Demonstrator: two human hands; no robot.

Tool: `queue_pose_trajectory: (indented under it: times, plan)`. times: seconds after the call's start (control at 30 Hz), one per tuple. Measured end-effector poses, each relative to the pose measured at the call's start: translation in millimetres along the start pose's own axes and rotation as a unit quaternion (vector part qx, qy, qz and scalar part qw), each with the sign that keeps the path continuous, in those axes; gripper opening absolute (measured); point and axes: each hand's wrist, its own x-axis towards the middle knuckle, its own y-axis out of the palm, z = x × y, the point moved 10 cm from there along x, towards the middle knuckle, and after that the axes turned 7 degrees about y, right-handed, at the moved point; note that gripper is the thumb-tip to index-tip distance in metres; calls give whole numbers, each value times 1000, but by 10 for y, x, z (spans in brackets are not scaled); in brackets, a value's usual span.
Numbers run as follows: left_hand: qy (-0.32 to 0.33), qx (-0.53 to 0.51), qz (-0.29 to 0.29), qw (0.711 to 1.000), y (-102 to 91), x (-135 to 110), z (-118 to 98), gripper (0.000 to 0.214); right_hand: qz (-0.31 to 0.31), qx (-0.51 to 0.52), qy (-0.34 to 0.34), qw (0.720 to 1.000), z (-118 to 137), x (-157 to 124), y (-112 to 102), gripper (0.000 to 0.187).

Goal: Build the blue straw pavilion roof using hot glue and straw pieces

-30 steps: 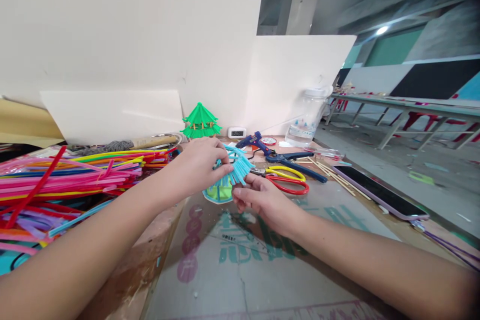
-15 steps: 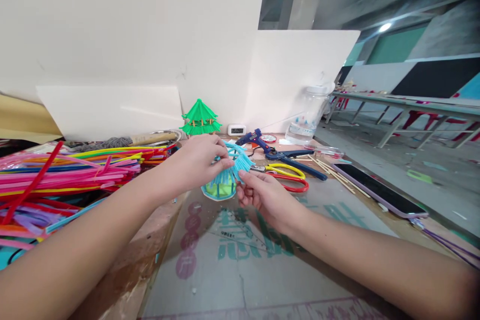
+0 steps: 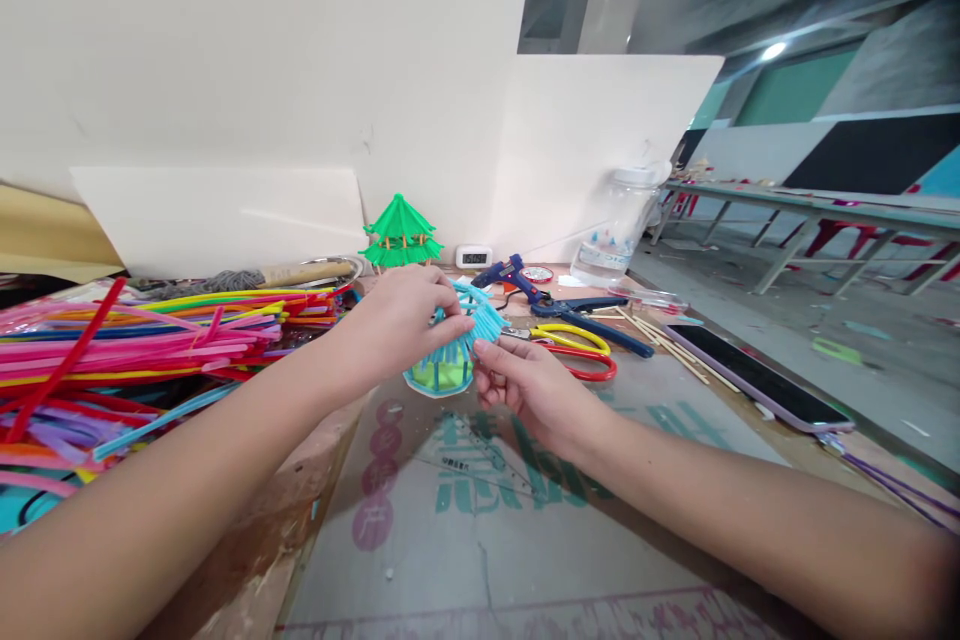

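Observation:
Between my hands is a small model pavilion (image 3: 441,372) with light-blue pipe-cleaner roof strips, blue posts and a pale green floor. My left hand (image 3: 420,312) reaches over it from the left, thumb and fingers pinching the roof and covering its left part. At the right lower edge of the roof (image 3: 489,320), my right hand (image 3: 517,375) is closed with thumb against forefinger on the strip ends. Just behind stands a green tiered pavilion model (image 3: 403,228).
Pipe cleaners (image 3: 150,345) are heaped at left. Right of the hands lie scissors (image 3: 581,352), a glue gun (image 3: 517,278), blue cutters (image 3: 611,325), thin sticks (image 3: 675,348) and a phone (image 3: 757,375). A water jug (image 3: 615,230) and small clock (image 3: 474,257) stand behind. White boards (image 3: 262,70) rise at the back.
Both hands keep their hold on the blue pavilion. My right fingertips have shifted slightly left along the roof edge, and the roof is turned slightly; the view has moved a little.

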Motion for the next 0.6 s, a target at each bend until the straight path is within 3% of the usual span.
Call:
queue_pose_trajectory:
  times: [0.2,0.43,0.6]
  plan:
    - [8,15,-20,1000,-10,-1,-16,33,-7,-22,-10,1000,20,-9,-9,34]
    - [2,28,10,1000,-101,-21,46,35,7,-25,-16,1000,-10,8,-40,43]
    - [-14,15,27,999,-114,-41,64,31,31,-105,-36,993,10,-11,36,33]
